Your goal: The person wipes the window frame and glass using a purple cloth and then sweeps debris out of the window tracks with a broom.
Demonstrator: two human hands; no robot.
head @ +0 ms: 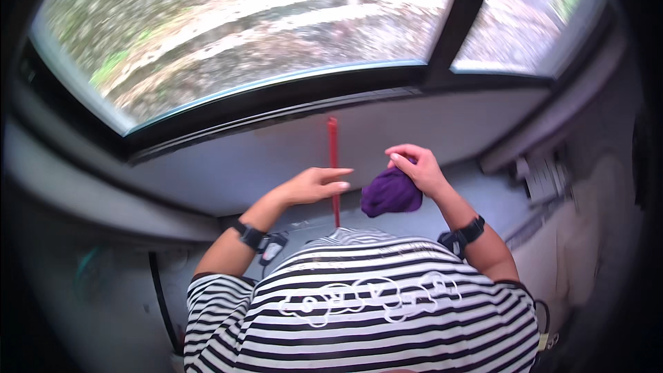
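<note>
A bunched purple cloth (392, 192) hangs from my right hand (420, 170), pinched between thumb and fingers. To its left is my left hand (319, 185), empty, with thumb and forefinger apart and pointing toward the cloth. Behind that hand a thin red pole (333, 147) stands upright close to the wall below the window; the left hand overlaps part of it in the picture, and I cannot tell whether they touch. The pole's lower end is hidden by my striped shirt.
Ahead is a large window with a dark frame (290, 93) and a narrower pane (510, 31) to the right. A pale wall (259, 150) lies below it. A white slatted object (544, 181) sits at the right, blurred. A black bar (161, 300) leans at lower left.
</note>
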